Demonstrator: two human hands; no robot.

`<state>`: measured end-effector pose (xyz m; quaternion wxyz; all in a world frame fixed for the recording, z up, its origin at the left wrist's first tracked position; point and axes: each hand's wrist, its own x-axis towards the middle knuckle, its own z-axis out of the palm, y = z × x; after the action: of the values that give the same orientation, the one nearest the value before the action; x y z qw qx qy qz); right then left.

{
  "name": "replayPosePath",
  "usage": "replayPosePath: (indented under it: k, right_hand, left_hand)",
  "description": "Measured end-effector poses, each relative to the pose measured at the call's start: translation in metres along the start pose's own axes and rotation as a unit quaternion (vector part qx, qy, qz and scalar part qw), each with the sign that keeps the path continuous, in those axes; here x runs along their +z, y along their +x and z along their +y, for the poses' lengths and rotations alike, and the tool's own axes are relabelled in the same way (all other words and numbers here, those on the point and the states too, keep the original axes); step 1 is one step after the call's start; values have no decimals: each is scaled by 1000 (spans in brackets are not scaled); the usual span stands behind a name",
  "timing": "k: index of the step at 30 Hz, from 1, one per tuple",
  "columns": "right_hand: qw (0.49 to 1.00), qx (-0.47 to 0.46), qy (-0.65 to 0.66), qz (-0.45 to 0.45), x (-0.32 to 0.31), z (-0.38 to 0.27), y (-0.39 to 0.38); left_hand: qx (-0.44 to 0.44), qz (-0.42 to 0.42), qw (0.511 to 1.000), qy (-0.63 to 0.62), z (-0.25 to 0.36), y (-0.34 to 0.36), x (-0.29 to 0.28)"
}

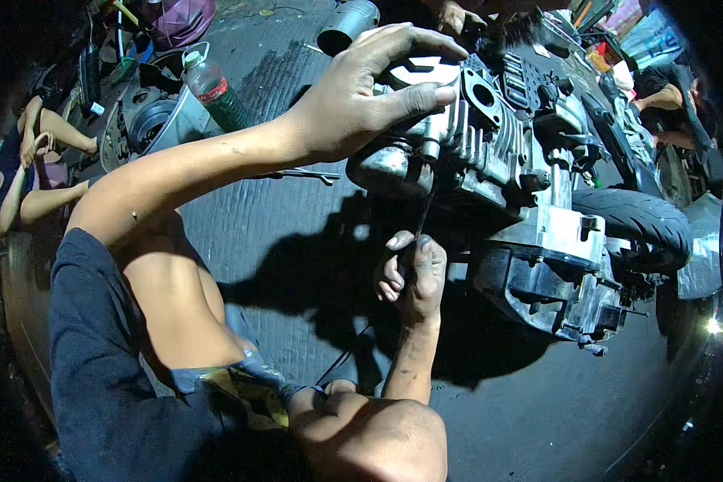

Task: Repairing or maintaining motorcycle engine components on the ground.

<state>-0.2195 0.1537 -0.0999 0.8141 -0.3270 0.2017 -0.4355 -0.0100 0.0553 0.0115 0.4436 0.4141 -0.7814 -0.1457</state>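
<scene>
A metal engine (490, 145) with cooling fins stands right of centre, a black and silver casing (538, 281) at its near end. My left hand (369, 92) lies over the engine's upper left part, thumb and fingers spread around a round opening there, gripping it. Below, my right hand (414, 277) is closed around a thin dark rod-like tool (424, 215). The rod points up to the engine's underside; its handle is hidden in my fist, so I cannot tell its exact kind. Shadow hides where its tip meets the metal.
Behind the engine's right end is a black tyre (635, 225). Another person's hand (458, 18) is at the far side. A bottle of dark liquid (213, 88), a metal cylinder (348, 26) and a tool (309, 174) are to the left. Other people sit at both edges.
</scene>
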Motion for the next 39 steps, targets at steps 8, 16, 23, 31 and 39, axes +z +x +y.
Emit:
replayPosePath:
  k: [8, 16, 23, 31, 39]
  right_hand:
    - [999, 28, -15, -41, -7, -16, -3]
    - [993, -14, -116, -8, -1, -19, -2]
    - [990, -34, -134, 22, 5, -20, -1]
    - [996, -30, -88, 1, 5, -14, 0]
    - [993, -75, -87, 19, 12, -15, 9]
  left_hand:
    - [-31, 2, 996, -85, 4, 2, 5]
    - [-132, 16, 974, -186, 7, 2, 10]
    - [-25, -10, 993, -112, 9, 2, 6]
    - [-32, 12, 993, -116, 5, 2, 7]
    - [-77, -10, 981, -180, 2, -3, 4]
